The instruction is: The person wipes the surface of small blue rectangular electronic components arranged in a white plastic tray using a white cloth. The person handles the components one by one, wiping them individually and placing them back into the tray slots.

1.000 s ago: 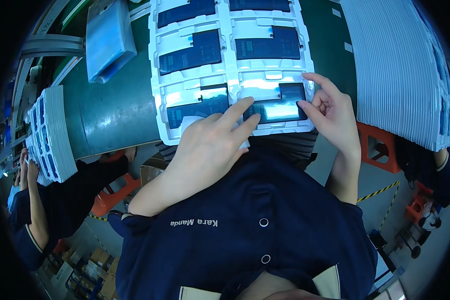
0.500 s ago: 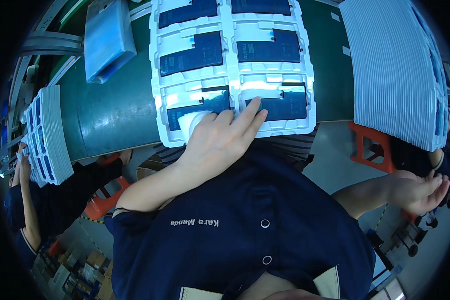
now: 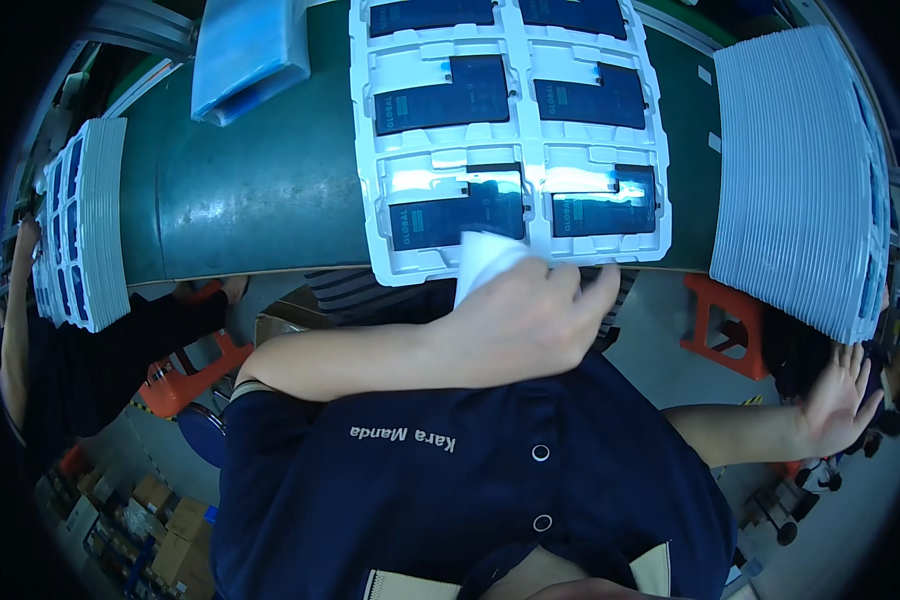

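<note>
My left hand [image 3: 525, 318] is just off the near edge of a white plastic tray [image 3: 425, 268], slightly blurred. Pinched in it is a folded white wipe [image 3: 488, 258], whose tip overlaps the tray's edge; the index finger points away to the right. Dark L-shaped phone batteries lie one per pocket in the tray. The near-left battery [image 3: 460, 218] is closest to the wipe, and a near-right battery [image 3: 605, 212] lies beside it under a shiny glare. Out to the far right my right hand [image 3: 838, 410] is open, fingers spread, just below a tall stack of white trays [image 3: 795, 170].
A green work surface [image 3: 240, 210] runs beneath the tray. A shorter tray stack [image 3: 108, 220] with batteries stands at the left, near another person's arm [image 3: 15, 330]. Behind lies a bluish plastic sleeve [image 3: 250, 60]. Orange stools [image 3: 725, 325] stand below the table edge.
My left hand has drawn back off the tray toward my body and to the right, keeping the wipe. My right hand has spread its fingers upward. The whole view has shifted a little.
</note>
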The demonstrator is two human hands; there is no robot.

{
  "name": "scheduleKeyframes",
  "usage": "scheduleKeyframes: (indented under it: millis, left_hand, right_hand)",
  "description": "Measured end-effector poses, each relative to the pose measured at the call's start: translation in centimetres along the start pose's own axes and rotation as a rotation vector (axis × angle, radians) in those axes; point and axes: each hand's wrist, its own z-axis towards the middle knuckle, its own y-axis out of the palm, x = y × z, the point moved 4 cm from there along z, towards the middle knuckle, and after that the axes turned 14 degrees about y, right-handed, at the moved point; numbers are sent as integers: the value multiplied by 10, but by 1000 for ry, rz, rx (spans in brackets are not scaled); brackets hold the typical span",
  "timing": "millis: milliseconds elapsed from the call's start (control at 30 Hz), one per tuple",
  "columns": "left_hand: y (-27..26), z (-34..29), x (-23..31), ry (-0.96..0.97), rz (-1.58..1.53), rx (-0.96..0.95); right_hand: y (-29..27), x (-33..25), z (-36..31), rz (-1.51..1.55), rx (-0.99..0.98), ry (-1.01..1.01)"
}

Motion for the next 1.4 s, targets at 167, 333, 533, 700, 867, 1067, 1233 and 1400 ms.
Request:
scheduleKeyframes:
  millis: [167,333,533,700,867,1067,1233,1400]
  left_hand:
    - [9,-16,-1,-24,-278,25]
    - [6,-17,-5,-47,-256,61]
    - [6,-21,-5,-53,-278,36]
    - [4,-21,-5,-62,-292,53]
    - [4,-26,-10,-83,-311,90]
    - [-17,-23,-21,-176,-371,169]
    - [-39,-24,-33,-291,-430,301]
    - [-48,-27,-41,-332,-544,438]
  right_hand:
    - [-25,-18,8,91,-94,123]
    - [-33,-29,13,210,-125,155]
    - [-58,-46,31,745,-281,101]
    - [-108,-63,121,761,-426,331]
    - [-39,-49,127,679,-538,614]
    - [-50,-50,150,633,-634,591]
    - [3,-40,82,619,-602,408]
    - [40,-7,26,473,-794,402]
